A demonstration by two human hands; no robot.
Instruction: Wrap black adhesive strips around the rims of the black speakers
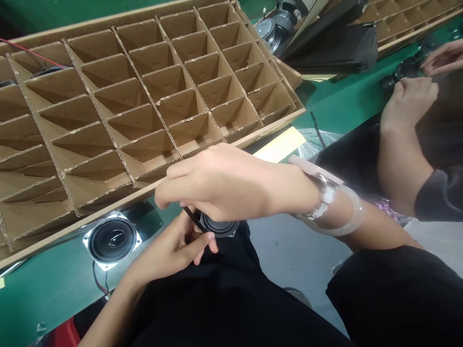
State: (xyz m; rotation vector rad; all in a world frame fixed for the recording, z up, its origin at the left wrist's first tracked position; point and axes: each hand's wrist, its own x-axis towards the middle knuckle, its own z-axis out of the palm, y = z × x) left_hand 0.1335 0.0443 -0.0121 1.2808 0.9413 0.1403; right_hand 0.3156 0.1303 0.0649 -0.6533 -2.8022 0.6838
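Observation:
My right hand (pixel 231 183) reaches across from the right, fingers curled over a small round black speaker (pixel 219 226) held above my lap. My left hand (pixel 173 248) comes up from below and pinches the speaker's edge and a thin black wire (pixel 191 218) at its left side. Both hands grip the same speaker, which is mostly hidden under my right palm. A pale watch and a clear bangle (pixel 336 207) sit on my right wrist. A second speaker (pixel 111 239) with a square silver frame lies on the green table (pixel 43 289) to the left of my hands.
A large cardboard tray (pixel 144 96) with divider cells fills the table ahead. Another person's hands (pixel 408 103) work at the right beside black parts. More speakers (pixel 269 31) and a second divider tray (pixel 405 21) lie at the back right. A yellow sheet (pixel 280 144) lies under the tray's edge.

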